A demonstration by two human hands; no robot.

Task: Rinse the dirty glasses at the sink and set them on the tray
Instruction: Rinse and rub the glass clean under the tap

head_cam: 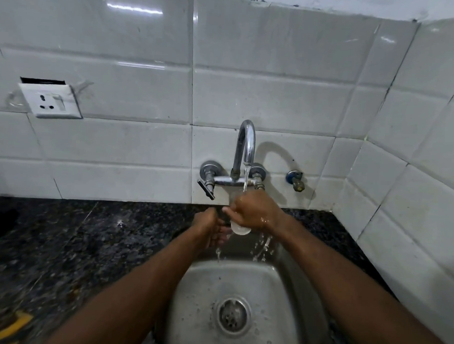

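Note:
A clear glass (240, 228) is held under the running chrome tap (245, 146), over the back of the steel sink (275, 298). My right hand (255, 212) grips the glass from above and right, wet on its back. My left hand (213, 228) sits just left of the glass with curled fingers at its side; whether it holds the glass is hard to tell. Water falls from the spout onto my right hand and drips into the basin. No tray is in view.
Dark speckled granite counter (74, 243) runs left of the sink. A white wall socket (51, 100) is on the tiled wall at left. A small side tap (295, 180) sticks out right of the mixer. Something yellow (13, 326) lies at the counter's bottom left.

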